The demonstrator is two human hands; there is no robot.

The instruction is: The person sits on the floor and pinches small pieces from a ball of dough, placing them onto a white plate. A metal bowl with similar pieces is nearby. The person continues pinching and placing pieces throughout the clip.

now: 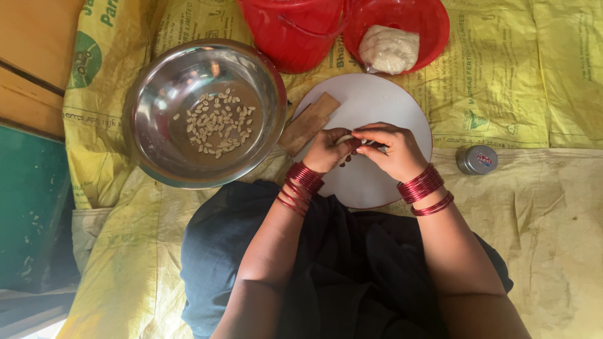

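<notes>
Over the round white board (377, 103), my left hand (326, 150) and right hand (392, 150) meet. Both sets of fingers pinch a small pale dough piece (344, 139). A steel bowl (157, 125) of shaped bits sits left.

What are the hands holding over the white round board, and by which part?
Both hands, left hand and right hand, pinch a small pale piece of dough between their fingertips, one at each end, above the white board. Its exact shape is hidden.

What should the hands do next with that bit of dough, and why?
Probably drop the finished piece into the steel bowl. Both hands, left and right, pinch a small bit of dough over the white board, and the bowl beside the left hand already holds many small pale pieces like it.
</notes>
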